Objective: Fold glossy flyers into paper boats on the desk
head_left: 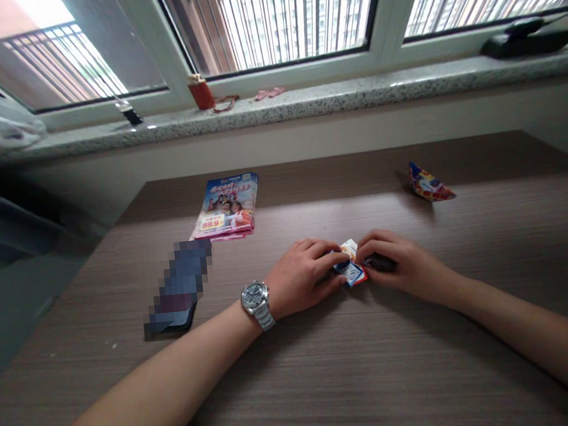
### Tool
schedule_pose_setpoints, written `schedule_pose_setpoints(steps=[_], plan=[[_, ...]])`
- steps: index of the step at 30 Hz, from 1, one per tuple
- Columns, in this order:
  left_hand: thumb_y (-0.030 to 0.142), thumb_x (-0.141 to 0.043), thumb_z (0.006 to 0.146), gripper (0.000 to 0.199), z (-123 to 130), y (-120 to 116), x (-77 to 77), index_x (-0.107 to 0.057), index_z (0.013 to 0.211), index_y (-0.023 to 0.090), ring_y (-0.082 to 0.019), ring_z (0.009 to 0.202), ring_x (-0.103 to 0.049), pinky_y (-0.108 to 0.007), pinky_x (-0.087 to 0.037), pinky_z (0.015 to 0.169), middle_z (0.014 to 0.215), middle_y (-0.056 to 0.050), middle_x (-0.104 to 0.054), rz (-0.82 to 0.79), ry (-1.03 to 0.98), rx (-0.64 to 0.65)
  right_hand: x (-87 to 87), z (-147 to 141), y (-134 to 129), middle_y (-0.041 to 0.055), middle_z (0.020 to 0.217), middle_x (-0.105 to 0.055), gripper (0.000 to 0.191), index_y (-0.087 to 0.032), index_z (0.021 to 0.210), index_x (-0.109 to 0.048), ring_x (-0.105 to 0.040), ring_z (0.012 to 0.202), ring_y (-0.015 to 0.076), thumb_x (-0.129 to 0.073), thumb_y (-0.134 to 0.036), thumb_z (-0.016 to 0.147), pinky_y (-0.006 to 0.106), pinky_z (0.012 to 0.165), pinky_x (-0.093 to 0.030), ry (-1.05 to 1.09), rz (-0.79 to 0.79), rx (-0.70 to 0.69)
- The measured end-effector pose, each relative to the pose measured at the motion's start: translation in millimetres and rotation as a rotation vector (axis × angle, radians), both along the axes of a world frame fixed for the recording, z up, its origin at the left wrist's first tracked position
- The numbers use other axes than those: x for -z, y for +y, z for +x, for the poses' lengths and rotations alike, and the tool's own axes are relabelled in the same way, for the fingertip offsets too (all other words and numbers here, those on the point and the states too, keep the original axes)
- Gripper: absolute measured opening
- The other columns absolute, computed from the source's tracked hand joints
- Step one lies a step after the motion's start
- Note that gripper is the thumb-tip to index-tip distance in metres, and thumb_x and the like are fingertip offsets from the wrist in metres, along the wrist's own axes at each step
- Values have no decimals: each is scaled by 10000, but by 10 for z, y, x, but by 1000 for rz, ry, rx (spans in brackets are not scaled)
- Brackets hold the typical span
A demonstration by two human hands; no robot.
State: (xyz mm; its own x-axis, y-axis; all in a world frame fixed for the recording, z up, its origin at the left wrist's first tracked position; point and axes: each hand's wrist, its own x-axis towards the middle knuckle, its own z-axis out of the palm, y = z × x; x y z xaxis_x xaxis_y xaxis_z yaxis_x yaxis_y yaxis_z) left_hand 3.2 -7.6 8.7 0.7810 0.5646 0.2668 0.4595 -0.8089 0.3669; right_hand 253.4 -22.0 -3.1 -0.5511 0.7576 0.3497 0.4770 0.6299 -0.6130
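Both hands (301,275) (405,263) — on printed paper (354,274)

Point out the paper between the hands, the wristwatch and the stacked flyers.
Paper (353,274): head view, its lower printed part.
Wristwatch (254,295): head view, the middle of its dial.
Flyers (228,206): head view, the top sheet's middle.

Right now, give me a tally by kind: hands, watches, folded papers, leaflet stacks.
Hands: 2 (left hand, right hand)
Watches: 1 (wristwatch)
Folded papers: 2 (folded paper between hands, folded paper at far right)
Leaflet stacks: 1 (leaflet stack)
Total: 6
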Motion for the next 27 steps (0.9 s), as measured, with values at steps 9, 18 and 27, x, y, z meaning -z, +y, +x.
schedule_pose_setpoints(steps=[9,18,27], plan=[[433,-613,928,337,-5,-7,-21,-626,1211,251,-248,1161,-555,-437,-445,1035,1255,-89,-595,-34,-7,-17,-9,-17,-14,68,995,-700,136,-243,1006,-680,-666,926,201,-615,-182,903,353,825,-557,38,4,-64],[410,-606,932,328,-2,6,-17,-610,1204,227,-260,1210,-560,-442,-438,1051,1332,-100,-591,-22,2,-41,-57,-17,-54,96,1126,-662,211,-260,1133,-668,-653,1047,229,-605,-250,931,392,913,-552,42,30,-33],[447,-547,959,453,-7,-7,0,-531,1370,258,-271,1236,-517,-479,-413,1069,1331,-99,-579,32,22,-149,-40,2,-119,99,1274,-578,358,-328,1247,-664,-592,1140,260,-659,-260,896,437,959,-535,-68,200,-70]])
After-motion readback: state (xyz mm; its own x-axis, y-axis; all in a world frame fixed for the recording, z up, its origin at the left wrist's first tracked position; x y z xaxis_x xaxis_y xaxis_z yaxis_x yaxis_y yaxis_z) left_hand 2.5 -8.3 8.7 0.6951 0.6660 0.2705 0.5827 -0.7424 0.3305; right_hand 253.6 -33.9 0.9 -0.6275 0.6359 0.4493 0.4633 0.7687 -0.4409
